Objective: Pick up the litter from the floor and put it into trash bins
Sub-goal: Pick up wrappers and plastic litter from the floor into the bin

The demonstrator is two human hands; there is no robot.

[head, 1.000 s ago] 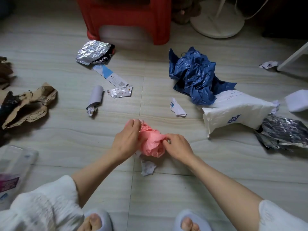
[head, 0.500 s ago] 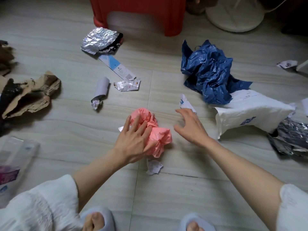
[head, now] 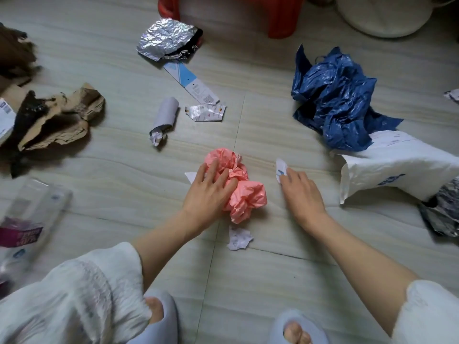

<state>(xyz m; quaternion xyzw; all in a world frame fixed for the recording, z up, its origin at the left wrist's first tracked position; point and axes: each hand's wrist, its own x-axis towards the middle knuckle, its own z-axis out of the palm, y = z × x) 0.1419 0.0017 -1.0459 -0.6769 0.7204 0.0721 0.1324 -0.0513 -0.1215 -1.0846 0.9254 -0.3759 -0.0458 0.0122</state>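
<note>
Head view of a pale tiled floor (head: 124,184) strewn with litter. Centre of frame: a crumpled pink plastic bag (head: 239,187) lies on the floor. The left hand (head: 207,194) rests on the bag's left side with fingers straight and spread, pressing rather than gripping. The right hand (head: 301,194), just right of the bag and apart from it, reaches its fingertips onto a small white paper scrap with blue print (head: 281,168); whether the fingers pinch the scrap or only touch it cannot be told.

Just below the bag lies a torn white paper scrap (head: 239,238); a white corner of paper (head: 191,177) shows beside the left hand's fingers. Upper centre: a crumpled silver foil wrapper (head: 164,38), a flattened white and blue carton strip (head: 191,83), a grey cardboard tube (head: 165,115) and a small crumpled printed wrapper (head: 205,112). Upper right: a crumpled dark blue plastic bag (head: 335,98), touching a white plastic mailing bag (head: 397,165) at right, with a dark foil wrapper (head: 444,209) at the right edge. Left: torn brown paper packaging (head: 57,117) and, lower left, a clear plastic package (head: 27,219). Top edge: a red plastic stool (head: 280,18) and a round white stand base (head: 382,13). Bottom edge: white sleeves and two light blue slippers (head: 161,319).
</note>
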